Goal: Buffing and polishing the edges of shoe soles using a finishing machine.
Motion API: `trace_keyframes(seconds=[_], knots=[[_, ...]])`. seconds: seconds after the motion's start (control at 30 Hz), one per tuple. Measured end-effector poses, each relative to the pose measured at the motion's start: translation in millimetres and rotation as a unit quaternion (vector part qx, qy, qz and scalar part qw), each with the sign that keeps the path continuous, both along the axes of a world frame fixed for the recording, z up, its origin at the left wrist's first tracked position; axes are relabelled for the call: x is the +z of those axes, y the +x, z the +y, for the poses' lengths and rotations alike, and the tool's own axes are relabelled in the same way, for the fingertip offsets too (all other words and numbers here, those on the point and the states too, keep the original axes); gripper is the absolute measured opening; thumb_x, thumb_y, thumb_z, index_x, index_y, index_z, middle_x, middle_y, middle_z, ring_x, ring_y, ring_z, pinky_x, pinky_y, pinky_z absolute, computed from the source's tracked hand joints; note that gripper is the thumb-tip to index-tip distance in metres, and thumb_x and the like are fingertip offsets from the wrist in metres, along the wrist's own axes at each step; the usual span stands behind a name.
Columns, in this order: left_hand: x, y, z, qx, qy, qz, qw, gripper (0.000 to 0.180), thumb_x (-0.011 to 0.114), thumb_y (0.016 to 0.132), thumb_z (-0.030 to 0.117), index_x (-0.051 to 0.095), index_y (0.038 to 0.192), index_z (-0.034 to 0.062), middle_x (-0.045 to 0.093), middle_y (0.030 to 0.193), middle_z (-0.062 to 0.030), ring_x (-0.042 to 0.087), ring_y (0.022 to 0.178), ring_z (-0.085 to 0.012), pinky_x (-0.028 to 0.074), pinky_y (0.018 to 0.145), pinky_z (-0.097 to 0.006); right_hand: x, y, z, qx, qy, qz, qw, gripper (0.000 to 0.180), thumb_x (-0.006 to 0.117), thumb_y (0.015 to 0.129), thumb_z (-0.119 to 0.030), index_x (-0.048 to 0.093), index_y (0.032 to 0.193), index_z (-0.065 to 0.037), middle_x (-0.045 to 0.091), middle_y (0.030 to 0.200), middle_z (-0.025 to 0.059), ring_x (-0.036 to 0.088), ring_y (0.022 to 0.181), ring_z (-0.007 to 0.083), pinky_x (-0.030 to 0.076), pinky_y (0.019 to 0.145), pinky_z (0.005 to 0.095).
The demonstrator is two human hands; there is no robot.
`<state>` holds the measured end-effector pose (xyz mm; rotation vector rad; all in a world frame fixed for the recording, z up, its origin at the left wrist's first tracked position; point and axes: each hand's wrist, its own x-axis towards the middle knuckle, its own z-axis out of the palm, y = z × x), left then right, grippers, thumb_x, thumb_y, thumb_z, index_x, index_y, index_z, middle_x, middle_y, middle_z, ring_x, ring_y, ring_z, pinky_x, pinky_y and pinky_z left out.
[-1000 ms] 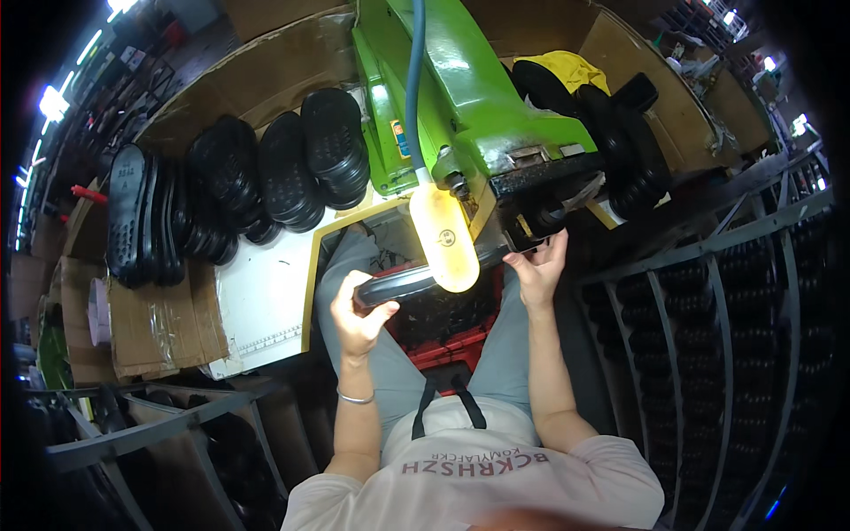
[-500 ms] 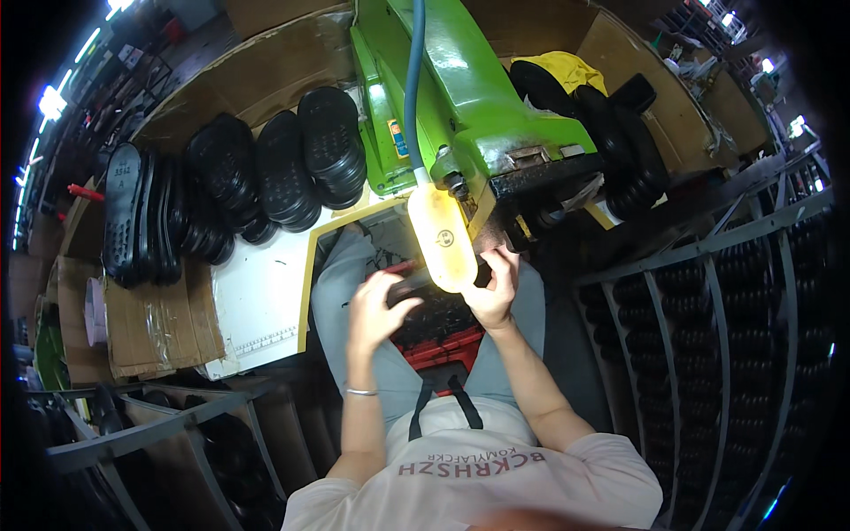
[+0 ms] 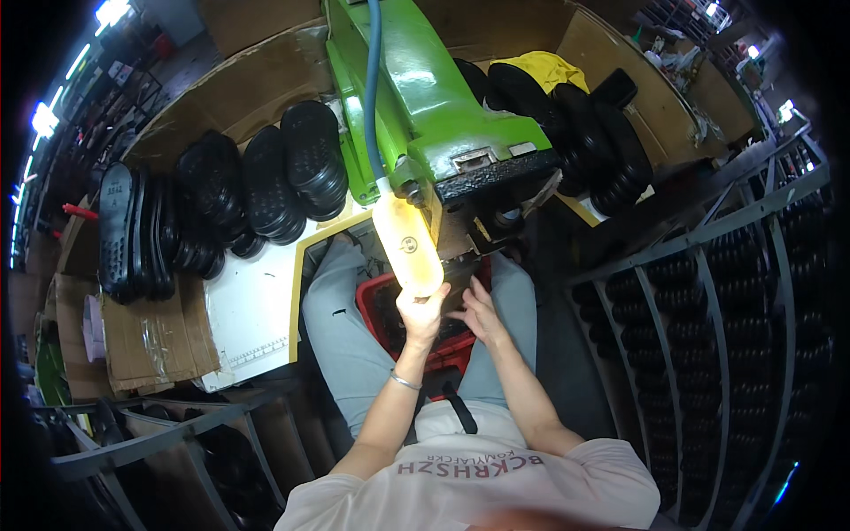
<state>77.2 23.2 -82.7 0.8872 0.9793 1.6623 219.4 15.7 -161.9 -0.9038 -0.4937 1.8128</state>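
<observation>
A: Item one — left hand [image 3: 423, 311]?
B: Raised under the glowing lamp [image 3: 407, 248]; grip curled, but what it has hold of cannot be told against the glare.
A: Right hand [image 3: 478, 310]?
B: Just beside the left, fingers spread loose, nothing visibly gripped — both above the red crate [image 3: 376, 310] on the lap.
A: Surroundings?
B: Green machine [image 3: 425, 97] overhead; black shoe soles [image 3: 266, 186] stacked on the surface to the left; cardboard [image 3: 150, 332] beside them.
</observation>
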Motion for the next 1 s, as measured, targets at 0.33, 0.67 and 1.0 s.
trace_keyframes(seconds=[0.33, 0.67, 1.0], knots=[[21, -9, 10, 0.030, 0.065, 0.134, 0.988, 0.032, 0.080, 0.072, 0.001, 0.062, 0.099, -0.0024, 0.066, 0.089, -0.0055, 0.061, 0.081, -0.0141, 0.051, 0.078, -0.029, 36, 32, 3, -0.202, 0.023, -0.120, 0.972, 0.048, 0.070, 0.087, -0.018, 0.044, 0.127, -0.011, 0.054, 0.116, 0.0111, 0.062, 0.096, 0.0255, 0.060, 0.063, 0.0413], [37, -30, -7, -0.003, 0.031, -0.032, 0.999, 0.039, 0.073, 0.076, -0.006, 0.056, 0.110, -0.0018, 0.063, 0.096, -0.0073, 0.063, 0.083, -0.0139, 0.053, 0.075, -0.026, 69, 55, 25, -0.248, 0.183, -0.213, 0.927, 0.063, 0.076, 0.079, -0.004, 0.046, 0.134, -0.006, 0.049, 0.128, 0.0089, 0.053, 0.109, 0.0176, 0.045, 0.094, 0.0292], [60, -8, 8, 0.003, 0.065, 0.072, 0.995, 0.042, 0.080, 0.074, 0.003, 0.055, 0.108, -0.0042, 0.063, 0.100, -0.0075, 0.061, 0.085, -0.0126, 0.051, 0.076, -0.028, 56, 56, 25, -0.307, 0.149, -0.168, 0.925, 0.064, 0.069, 0.082, 0.004, 0.040, 0.139, -0.006, 0.043, 0.138, 0.0131, 0.049, 0.119, 0.0215, 0.047, 0.096, 0.0342]])
